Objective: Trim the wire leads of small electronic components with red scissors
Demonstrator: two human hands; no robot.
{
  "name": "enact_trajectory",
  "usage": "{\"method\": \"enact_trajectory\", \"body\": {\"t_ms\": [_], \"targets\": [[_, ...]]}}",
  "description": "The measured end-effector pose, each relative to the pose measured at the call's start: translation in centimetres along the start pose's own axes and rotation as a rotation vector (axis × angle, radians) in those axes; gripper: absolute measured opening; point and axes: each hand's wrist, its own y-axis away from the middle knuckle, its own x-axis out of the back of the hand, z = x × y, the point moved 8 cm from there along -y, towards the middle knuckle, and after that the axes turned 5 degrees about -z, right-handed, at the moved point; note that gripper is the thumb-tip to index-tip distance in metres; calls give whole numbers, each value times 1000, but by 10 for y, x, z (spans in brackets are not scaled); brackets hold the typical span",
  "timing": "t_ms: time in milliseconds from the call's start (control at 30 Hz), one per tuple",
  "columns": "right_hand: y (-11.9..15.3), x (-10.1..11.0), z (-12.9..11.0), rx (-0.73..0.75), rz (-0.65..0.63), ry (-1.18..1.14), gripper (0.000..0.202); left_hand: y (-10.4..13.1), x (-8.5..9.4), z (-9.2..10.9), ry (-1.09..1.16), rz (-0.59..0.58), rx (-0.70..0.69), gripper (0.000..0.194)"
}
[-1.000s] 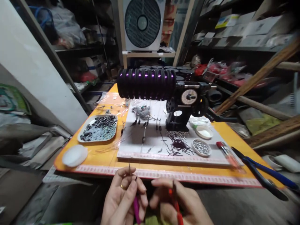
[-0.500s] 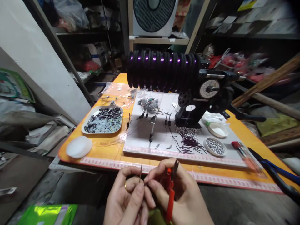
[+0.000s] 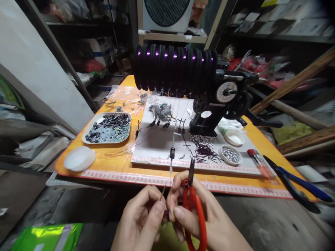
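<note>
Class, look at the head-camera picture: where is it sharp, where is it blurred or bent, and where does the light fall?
Head view: the white mat and orange table are brightly lit and fairly sharp; the shelves behind sit in dim shadow; the red bags at right are smeared by blur; wide-lens distortion bends the wooden beams and edges; the left hand and right hand with red snips look soft.

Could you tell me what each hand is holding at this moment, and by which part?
The right hand holds red-handled snips by the handles. The left hand pinches a thin wire lead near its lower end.
</note>
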Motion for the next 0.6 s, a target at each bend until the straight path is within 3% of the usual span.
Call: {"method": "enact_trajectory", "body": {"t_ms": [67, 167, 333, 467, 600], "targets": [[-2, -4, -4, 19, -63, -9, 36, 0, -6, -7, 101, -91, 97, 43], [-2, -3, -7, 91, -80, -28, 38, 0, -11, -8, 226, -127, 151, 42], [-1, -4, -10, 171, -141, -81, 33, -1, -13, -6, 219, -112, 125, 42], [-2, -6, -11, 151, -210, -191, 35, 2, -11, -6, 130, -46, 89, 43], [-6, -2, -5, 96, -191, -208, 37, 4, -6, 4, 24, 47, 16, 46]]}}
